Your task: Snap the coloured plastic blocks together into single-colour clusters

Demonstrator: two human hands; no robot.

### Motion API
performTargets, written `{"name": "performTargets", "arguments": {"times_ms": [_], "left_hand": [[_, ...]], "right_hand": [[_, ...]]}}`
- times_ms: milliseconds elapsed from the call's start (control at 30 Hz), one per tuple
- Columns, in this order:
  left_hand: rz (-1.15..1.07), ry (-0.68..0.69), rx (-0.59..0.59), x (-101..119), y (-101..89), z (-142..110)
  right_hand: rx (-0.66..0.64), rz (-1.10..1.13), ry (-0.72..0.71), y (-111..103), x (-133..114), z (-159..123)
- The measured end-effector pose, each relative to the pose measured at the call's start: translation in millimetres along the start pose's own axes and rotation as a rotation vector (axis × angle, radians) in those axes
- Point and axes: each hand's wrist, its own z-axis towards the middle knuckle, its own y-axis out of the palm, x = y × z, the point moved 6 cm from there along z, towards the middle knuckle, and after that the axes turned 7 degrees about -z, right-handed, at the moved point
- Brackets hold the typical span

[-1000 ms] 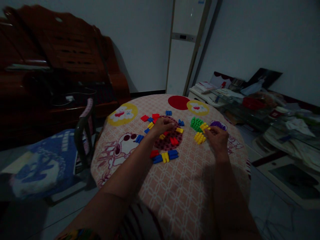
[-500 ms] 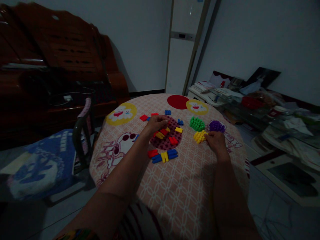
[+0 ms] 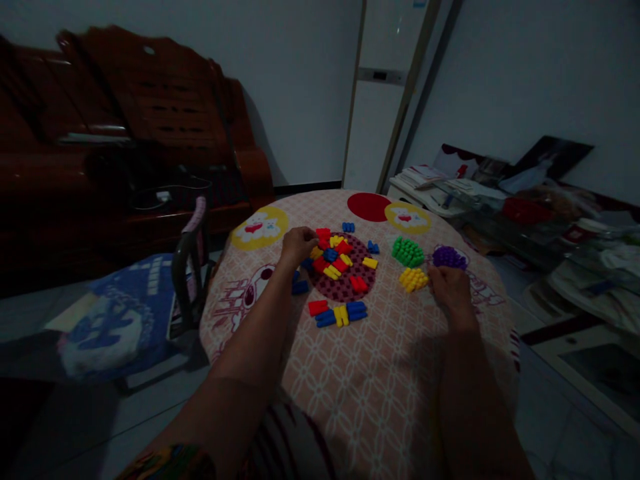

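Note:
My left hand [image 3: 299,245] is at the left edge of a round cluster of red, yellow and blue toy building pieces [image 3: 331,255], its fingertips pinched together next to a red piece [image 3: 323,236]. What the pinch holds, if anything, is hidden. On the right, my right hand [image 3: 451,288] has curled fingers just beside a bumpy yellow block cluster [image 3: 413,281]; its fingertips are too dark to show anything held. Behind the yellow one sit a green block cluster [image 3: 407,252] and a purple block cluster [image 3: 449,258].
A row of blue, yellow and red pieces [image 3: 341,315] lies at the front. Loose red [image 3: 359,285], yellow [image 3: 370,263] and blue pieces [image 3: 348,227] lie around the cluster. A patterned cloth [image 3: 360,380] covers the round table; a chair [image 3: 190,280] stands left.
My right hand brought a yellow piece down to the yellow cluster, then drew back slightly. My left hand moved left from above the round cluster, uncovering its blue middle. The view turned slightly left.

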Motion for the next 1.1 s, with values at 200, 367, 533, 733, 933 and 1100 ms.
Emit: {"name": "performTargets", "arguments": {"times_ms": [200,367,533,733,933,1100], "left_hand": [[0.413,-0.002,-0.094,4,9.0,-11],[0.449,-0.032,-0.136,0,13.0,-14],[0.209,0.009,-0.006,7,1.8,-5],[-0.552,0.131,-0.329,61,47.3,-29],[-0.654,0.083,-0.558,95,107.9,-74],[-0.705,0.005,-0.588,90,119.7,-80]], "right_hand": [[0.142,-0.032,0.024,-6,-6,0],[0.175,0.014,0.014,-6,-7,1],[0.309,0.159,0.106,-12,1,0],[0.167,0.579,0.115,-3,-20,0],[-0.131,0.619,-0.16,6,-76,-10],[-0.211,0.478,-0.37,3,-104,-20]]}}
